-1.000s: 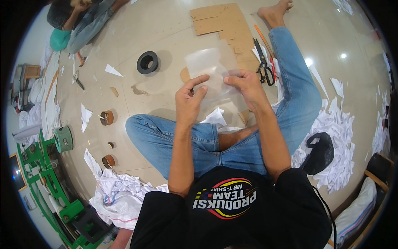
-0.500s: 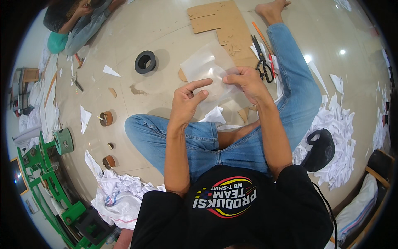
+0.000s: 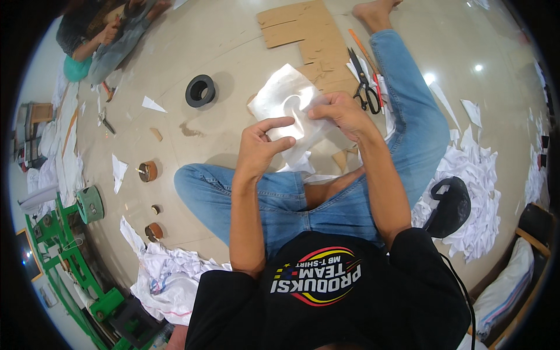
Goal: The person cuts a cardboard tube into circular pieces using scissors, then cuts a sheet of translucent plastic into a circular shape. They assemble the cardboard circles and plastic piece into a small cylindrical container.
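Observation:
A clear, glossy plastic sheet (image 3: 286, 90) is held up above my crossed legs. My right hand (image 3: 344, 116) pinches its right side between thumb and fingers. My left hand (image 3: 256, 149) is at the sheet's left side, index finger and thumb stretched out and apart; whether the fingertips touch the plastic I cannot tell. Beyond the sheet lies a piece of brown cardboard (image 3: 321, 44) with cut-outs and scraps on it. Black-handled scissors (image 3: 367, 96) rest right of the cardboard, by an orange stick-like tool (image 3: 361, 49) and a thin red tool (image 3: 379, 93).
A black flanged ring (image 3: 200, 91) stands on the tiled floor, left of the sheet. White scraps are heaped right (image 3: 475, 192) and lower left (image 3: 169, 262), a black bag (image 3: 452, 207) on the right heap. Green machinery (image 3: 76, 262) stands at left. Another person (image 3: 96, 44) sits at upper left.
The sheet has tilted and now catches more light, with a bright glare across it. Both hands keep nearly the same places. The other person's hand has shifted slightly.

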